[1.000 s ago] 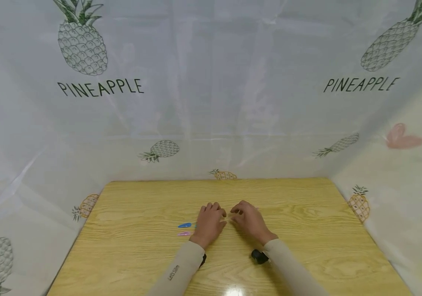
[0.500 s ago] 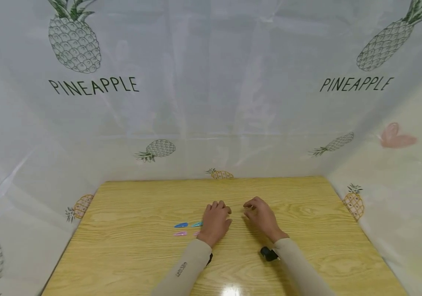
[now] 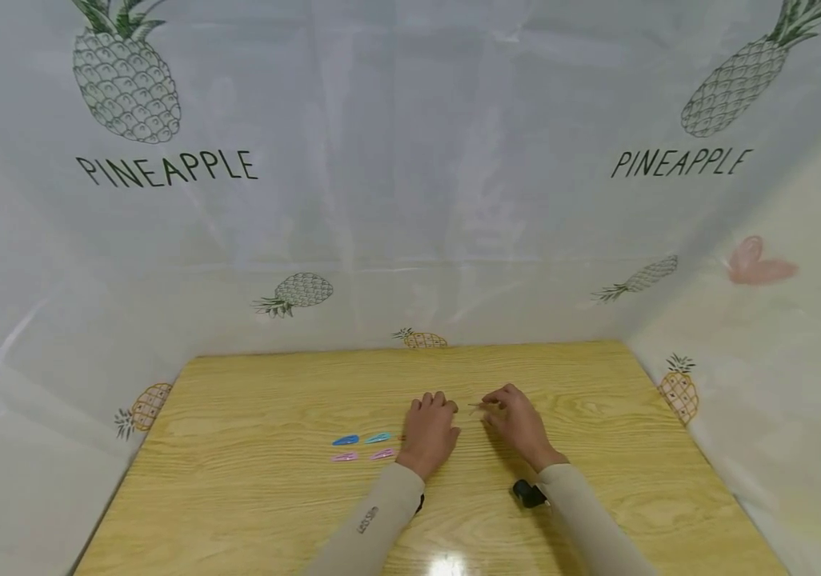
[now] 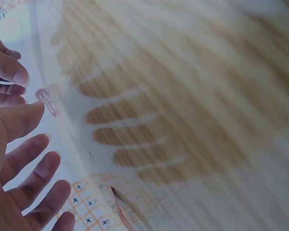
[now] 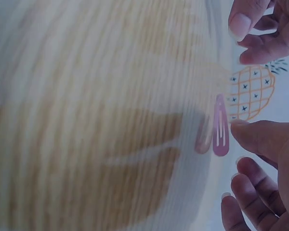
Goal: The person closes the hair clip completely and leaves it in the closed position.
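Note:
My right hand [image 3: 522,424] pinches a pink snap hair clip [image 5: 221,142] at the fingertips, its narrow end pointing left and its reflection showing on the tabletop. The thumb [image 5: 260,135] overlaps the clip's edge; the index fingertip is hidden in the right wrist view. My left hand [image 3: 430,432] is palm down close over the wood, fingers [image 4: 36,168] spread and relaxed, holding nothing. Left of it lie a blue hair clip [image 3: 346,440], a turquoise clip [image 3: 378,438] and two pink clips [image 3: 344,457], one directly below each. A thin curved pinkish strip [image 4: 119,211] shows beside the left fingers.
The wooden table [image 3: 259,496] has a glossy surface with a bright light reflection near its front. A white sheet [image 3: 418,200] printed with pineapples hangs behind and at both sides. A black wrist camera [image 3: 528,493] sits under the right sleeve [image 3: 586,516].
Both hands, close together at first, have shifted right and moved apart, the right one farther. The turquoise clip and a pink clip have come out from behind my left hand. The view has turned slightly.

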Demonstrator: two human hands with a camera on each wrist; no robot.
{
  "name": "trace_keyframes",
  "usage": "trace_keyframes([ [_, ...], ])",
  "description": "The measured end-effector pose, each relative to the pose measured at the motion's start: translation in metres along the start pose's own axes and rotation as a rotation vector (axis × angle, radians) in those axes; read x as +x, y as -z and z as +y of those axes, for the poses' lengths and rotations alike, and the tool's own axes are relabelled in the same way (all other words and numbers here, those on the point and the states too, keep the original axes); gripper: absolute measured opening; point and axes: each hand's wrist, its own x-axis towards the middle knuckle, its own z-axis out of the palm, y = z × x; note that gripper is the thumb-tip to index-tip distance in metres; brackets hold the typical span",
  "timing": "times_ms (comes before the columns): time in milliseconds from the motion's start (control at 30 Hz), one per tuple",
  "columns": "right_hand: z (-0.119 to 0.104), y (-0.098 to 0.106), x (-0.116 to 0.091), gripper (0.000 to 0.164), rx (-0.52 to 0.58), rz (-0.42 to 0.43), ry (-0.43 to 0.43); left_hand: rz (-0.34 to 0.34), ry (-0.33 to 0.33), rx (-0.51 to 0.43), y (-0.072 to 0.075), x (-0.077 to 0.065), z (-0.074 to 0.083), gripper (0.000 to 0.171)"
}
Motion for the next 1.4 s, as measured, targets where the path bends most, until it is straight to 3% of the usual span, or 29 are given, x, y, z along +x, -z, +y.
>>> trace_keyframes([
  [367,0.005,0.0,0.002,0.031,-0.018,-0.032,-0.051,-0.023,0.001,0.072,-0.006,0.008,0.012,0.038],
  [767,0.006,-0.006,0.01,0.032,-0.03,-0.062,-0.077,-0.022,0.003,0.099,-0.013,0.015,0.021,0.035],
  [1000,0.007,-0.011,0.015,0.02,-0.038,-0.068,-0.065,-0.014,-0.001,0.124,-0.02,0.014,0.022,0.033],
  [1200,0.002,-0.012,0.016,0.007,-0.052,-0.067,-0.072,-0.055,-0.013,0.094,-0.013,0.013,0.025,0.032],
  [1400,0.0,-0.01,0.012,0.008,-0.06,-0.057,-0.065,-0.097,-0.016,0.077,-0.009,0.01,0.027,0.03],
])
